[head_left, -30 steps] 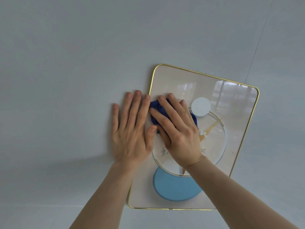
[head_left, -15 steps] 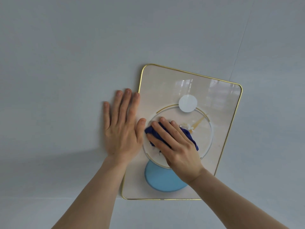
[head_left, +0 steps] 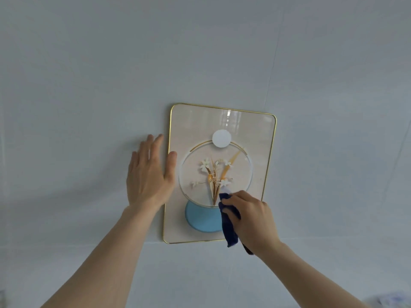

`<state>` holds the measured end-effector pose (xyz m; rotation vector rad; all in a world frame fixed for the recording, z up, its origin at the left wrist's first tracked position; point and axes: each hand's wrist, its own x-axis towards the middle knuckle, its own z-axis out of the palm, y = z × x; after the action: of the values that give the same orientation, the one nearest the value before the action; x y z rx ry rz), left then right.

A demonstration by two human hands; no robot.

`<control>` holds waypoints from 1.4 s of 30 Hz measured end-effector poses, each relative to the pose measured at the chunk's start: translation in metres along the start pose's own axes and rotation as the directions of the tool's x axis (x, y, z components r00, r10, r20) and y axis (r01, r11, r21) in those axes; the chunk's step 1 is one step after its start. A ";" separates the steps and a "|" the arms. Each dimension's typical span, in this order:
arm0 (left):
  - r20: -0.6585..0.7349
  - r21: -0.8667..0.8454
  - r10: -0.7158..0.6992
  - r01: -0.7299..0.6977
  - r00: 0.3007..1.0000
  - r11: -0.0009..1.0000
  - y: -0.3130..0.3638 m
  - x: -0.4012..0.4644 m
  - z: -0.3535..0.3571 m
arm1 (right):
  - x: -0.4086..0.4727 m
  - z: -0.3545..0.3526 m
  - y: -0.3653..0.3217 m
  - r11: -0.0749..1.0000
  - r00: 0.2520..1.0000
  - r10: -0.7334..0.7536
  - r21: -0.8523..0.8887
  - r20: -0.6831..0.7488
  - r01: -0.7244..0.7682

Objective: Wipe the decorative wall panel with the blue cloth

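Observation:
The decorative wall panel hangs on a pale wall: cream, glossy, with a thin gold rim, a ring with white flowers, a white disc on top and a light blue disc below. My right hand is closed around the dark blue cloth at the panel's lower right; the cloth hangs down past the bottom rim. My left hand lies flat, fingers spread, on the wall beside the panel's left edge, with the thumb resting on the panel.
The pale grey-blue wall surrounds the panel, with faint seams running up at the right and across below the panel. Both forearms reach up from the bottom of the view.
My right hand slid the cloth down from the upper left, across the ring, to the lower right, uncovering the flowers. The view pulled back; my left hand stayed at the left edge.

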<state>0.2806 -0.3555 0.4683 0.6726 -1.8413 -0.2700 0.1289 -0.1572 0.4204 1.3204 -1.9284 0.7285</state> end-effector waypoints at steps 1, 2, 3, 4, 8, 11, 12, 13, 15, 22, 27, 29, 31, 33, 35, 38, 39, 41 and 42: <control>-0.027 -0.028 -0.023 0.022 0.999 0.999 0.003 -0.009 -0.004 | -0.008 -0.003 0.006 0.991 0.994 0.106 0.077 0.019 -0.107; -0.047 -0.046 -0.029 0.027 0.998 0.999 0.006 -0.018 -0.006 | -0.015 -0.005 0.012 0.967 0.978 0.202 0.150 0.052 -0.207; -0.055 -0.055 -0.025 0.022 0.998 0.998 0.008 -0.028 -0.007 | -0.022 -0.008 0.018 0.935 0.957 0.277 0.206 0.084 -0.288; -0.049 -0.065 -0.022 0.019 0.999 0.998 0.010 -0.038 -0.006 | -0.028 -0.009 0.022 0.904 0.937 0.333 0.247 0.108 -0.349; 0.094 -0.147 0.005 0.009 0.996 0.989 0.017 -0.075 0.001 | -0.043 -0.018 0.026 0.714 0.840 0.496 0.447 0.222 -0.539; 0.329 -0.212 0.136 -0.068 0.935 0.975 0.029 -0.097 0.012 | -0.051 -0.021 0.024 0.612 0.794 0.530 0.513 0.300 -0.602; 0.385 -0.226 0.164 -0.079 0.908 0.971 0.035 -0.103 0.017 | -0.053 -0.022 0.025 0.596 0.791 0.530 0.528 0.307 -0.605; 0.415 -0.229 0.177 -0.086 0.893 0.970 0.040 -0.107 0.021 | -0.055 -0.023 0.026 0.584 0.789 0.532 0.541 0.308 -0.605; 0.405 -0.205 0.177 -0.099 0.897 0.974 0.046 -0.111 0.027 | -0.056 -0.024 0.030 0.573 0.789 0.544 0.561 0.285 -0.598; 0.286 0.043 0.268 -0.291 0.920 0.956 0.059 -0.098 0.042 | -0.032 -0.038 0.069 0.640 0.795 0.606 0.593 0.001 -0.489; 0.265 0.185 0.376 -0.429 0.888 0.884 0.081 -0.075 0.079 | 0.001 -0.032 0.086 0.802 0.864 0.467 0.501 -0.188 -0.325; 0.259 0.256 0.394 -0.456 0.882 0.852 0.084 -0.068 0.096 | 0.014 -0.026 0.090 0.878 0.893 0.362 0.420 -0.269 -0.229; 0.250 0.318 0.405 -0.470 0.879 0.823 0.083 -0.064 0.111 | 0.026 -0.018 0.093 0.942 0.911 0.223 0.317 -0.347 -0.110; 0.233 0.381 0.398 -0.459 0.888 0.802 0.076 -0.063 0.126 | 0.037 -0.007 0.098 0.979 0.911 0.097 0.205 -0.401 -0.014; 0.201 0.442 0.388 -0.437 0.899 0.783 0.068 -0.063 0.139 | 0.044 0.006 0.103 0.992 0.902 0.022 0.125 -0.432 0.035; 0.161 0.491 0.415 -0.437 0.896 0.754 0.055 -0.061 0.156 | 0.048 0.029 0.114 0.997 0.879 -0.054 0.027 -0.473 0.076; 0.149 0.502 0.427 -0.440 0.892 0.745 0.051 -0.060 0.160 | 0.049 0.036 0.118 0.996 0.869 -0.075 0.005 -0.489 0.089; 0.125 0.516 0.444 -0.440 0.887 0.735 0.045 -0.058 0.169 | 0.046 0.048 0.126 0.994 0.852 -0.105 -0.019 -0.513 0.110; 0.111 0.518 0.448 -0.436 0.887 0.736 0.043 -0.058 0.174 | 0.044 0.054 0.129 0.993 0.846 -0.116 -0.032 -0.521 0.117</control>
<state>0.1208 -0.3113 0.3791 0.5701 -2.0040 0.5912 -0.0154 -0.1802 0.4132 1.0830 -1.3968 0.9164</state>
